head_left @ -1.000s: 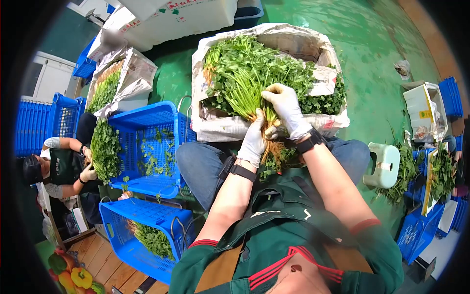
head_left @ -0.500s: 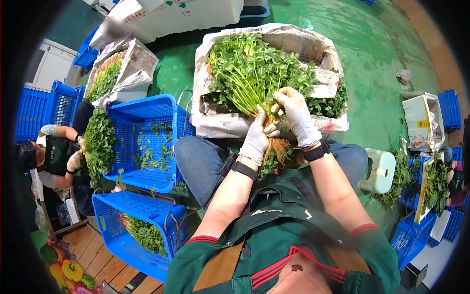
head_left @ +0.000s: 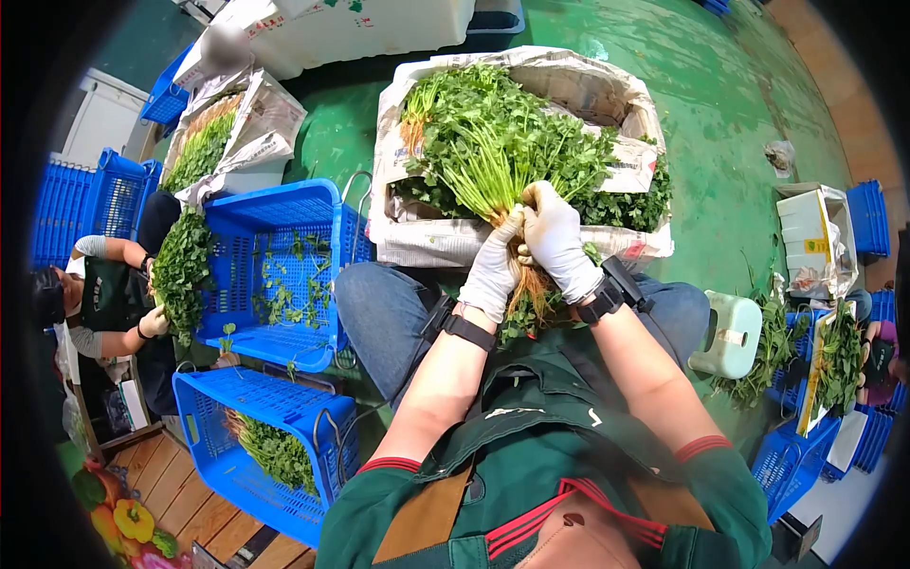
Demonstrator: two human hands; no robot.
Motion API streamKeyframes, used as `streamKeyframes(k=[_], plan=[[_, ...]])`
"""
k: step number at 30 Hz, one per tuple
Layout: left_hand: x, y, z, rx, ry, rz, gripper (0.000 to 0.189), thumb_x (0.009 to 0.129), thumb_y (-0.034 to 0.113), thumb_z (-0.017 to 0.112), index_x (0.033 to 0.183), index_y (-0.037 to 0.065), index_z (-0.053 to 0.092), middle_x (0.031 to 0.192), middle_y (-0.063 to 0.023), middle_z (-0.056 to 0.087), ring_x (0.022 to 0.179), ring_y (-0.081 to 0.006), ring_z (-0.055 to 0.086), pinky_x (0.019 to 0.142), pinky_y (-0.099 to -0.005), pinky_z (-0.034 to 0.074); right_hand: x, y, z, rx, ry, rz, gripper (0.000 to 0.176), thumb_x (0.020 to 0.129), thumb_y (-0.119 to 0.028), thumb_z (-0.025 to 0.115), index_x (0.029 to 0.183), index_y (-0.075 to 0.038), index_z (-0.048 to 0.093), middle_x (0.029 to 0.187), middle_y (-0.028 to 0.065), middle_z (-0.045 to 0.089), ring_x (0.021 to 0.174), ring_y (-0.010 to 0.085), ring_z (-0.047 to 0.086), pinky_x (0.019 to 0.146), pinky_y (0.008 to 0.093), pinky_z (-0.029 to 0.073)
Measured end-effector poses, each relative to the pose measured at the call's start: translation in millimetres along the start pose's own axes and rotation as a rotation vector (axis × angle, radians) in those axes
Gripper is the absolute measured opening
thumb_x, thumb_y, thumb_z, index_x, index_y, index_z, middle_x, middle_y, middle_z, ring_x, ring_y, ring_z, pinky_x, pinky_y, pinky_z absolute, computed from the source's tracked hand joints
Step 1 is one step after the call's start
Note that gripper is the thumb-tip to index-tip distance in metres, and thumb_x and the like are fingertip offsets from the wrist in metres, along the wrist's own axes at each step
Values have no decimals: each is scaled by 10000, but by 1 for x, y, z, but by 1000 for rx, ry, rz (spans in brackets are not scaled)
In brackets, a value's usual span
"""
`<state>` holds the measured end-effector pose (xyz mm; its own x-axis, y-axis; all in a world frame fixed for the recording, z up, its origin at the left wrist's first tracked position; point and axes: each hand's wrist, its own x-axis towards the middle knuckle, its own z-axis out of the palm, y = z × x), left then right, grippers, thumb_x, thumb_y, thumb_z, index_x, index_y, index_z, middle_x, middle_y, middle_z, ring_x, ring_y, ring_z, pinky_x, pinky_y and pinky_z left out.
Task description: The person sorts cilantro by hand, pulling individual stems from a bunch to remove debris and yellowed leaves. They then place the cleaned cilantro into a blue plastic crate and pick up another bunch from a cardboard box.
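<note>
Both gloved hands point(head_left: 520, 248) grip the leafy bunch point(head_left: 488, 180) near its roots, over the lined box's near side; looks light, stems crisp, leaves fragile: hold it low!

left hand point(head_left: 492, 272), right hand point(head_left: 561, 248): closed on rooted greens point(head_left: 486, 185) | newspaper-lined box point(head_left: 431, 245): beyond

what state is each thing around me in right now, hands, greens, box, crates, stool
left hand: gloved, closed around the bunch
right hand: gloved, fingers curled at the bunch's base
bunch: held, stems gathered, roots hanging
box: open, paper-lined, heaped with greens
upper blue crate: open, only scattered sprigs visible inside
lower blue crate: open, holding a pile of greens
stool: unoccupied
</note>
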<state>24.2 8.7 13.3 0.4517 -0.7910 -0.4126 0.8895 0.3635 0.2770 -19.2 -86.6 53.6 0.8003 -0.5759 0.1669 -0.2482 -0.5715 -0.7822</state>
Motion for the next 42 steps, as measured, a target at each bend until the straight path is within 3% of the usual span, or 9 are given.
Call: streamKeyframes(k=[4, 8, 13, 18, 21, 32, 35, 38, 42], plan=[[3, -3, 14, 34, 182, 87, 214, 894, 346, 580, 941, 139, 561, 690, 34, 549, 468, -44, 432, 386, -184, 302, 1, -4, 2, -249, 61, -177, 181, 792, -158, 628, 917, -61, 540, 772, 167, 610, 697, 335, 618, 637, 394, 490], [5, 2, 2, -19, -170, 14, 330, 925, 437, 488, 927, 115, 558, 670, 25, 545, 435, -49, 418, 370, -184, 292, 5, -4, -6, 558, 37, 301, 146, 769, -14, 652, 849, 3, 531, 742, 30, 554, 643, 84, 497, 569, 228, 433], [13, 0, -15, -18, -143, 3, 445, 909, 526, 440, 949, 96, 549, 675, -1, 535, 414, -39, 379, 369, -183, 282, -17, -9, -50, 948, -390, 406, 152, 759, -5, 650, 858, -8, 534, 781, 31, 591, 640, 99, 534, 563, 230, 439], [9, 4, -12, -127, -174, -112, 516, 899, 559, 422, 990, 62, 526, 689, -33, 531, 394, -38, 317, 376, -172, 261, -10, -7, -92, -613, -896, -164, 159, 792, -179, 671, 867, -40, 653, 759, 113, 621, 623, 220, 607, 587, 316, 478], [4, -4, -13, -68, -96, -76, 410, 913, 489, 464, 993, 93, 535, 704, -14, 536, 437, -33, 359, 377, -176, 263, 3, -25, -61, -97, -185, -108, 378, 781, -390, 650, 972, -65, 629, 857, 167, 656, 787, 312, 637, 705, 385, 502], [8, -16, -8, -191, 321, 223, 254, 942, 351, 447, 1025, 144, 568, 764, 42, 567, 543, -99, 499, 429, -199, 383, -8, -49, 12, -626, -524, -443, 401, 810, -268, 625, 1159, -89, 540, 1052, 142, 612, 830, 313, 634, 720, 379, 511], [1, -1, -10, 67, 211, 72, 349, 943, 451, 421, 996, 143, 576, 712, 4, 601, 447, -89, 461, 370, -206, 335, -6, -21, -2, -41, -61, -300, 349, 805, -153, 637, 1144, -81, 598, 1085, 137, 630, 944, 252, 637, 805, 291, 510], [-1, 4, -15, 82, 1, 17, 404, 927, 516, 416, 960, 147, 576, 648, -49, 617, 356, -79, 399, 325, -209, 281, -2, 13, -4, 193, -108, -95, 341, 806, -104, 652, 1137, -47, 599, 1067, 116, 648, 948, 202, 639, 833, 271, 491], [-2, -1, -9, 182, 111, 15, 411, 926, 502, 433, 915, 116, 571, 638, -98, 612, 371, -88, 420, 323, -195, 269, 25, 5, -12, -214, 254, -156, 589, 712, -300, 763, 1216, -93, 539, 1051, 126, 621, 920, 246, 621, 792, 328, 494]])
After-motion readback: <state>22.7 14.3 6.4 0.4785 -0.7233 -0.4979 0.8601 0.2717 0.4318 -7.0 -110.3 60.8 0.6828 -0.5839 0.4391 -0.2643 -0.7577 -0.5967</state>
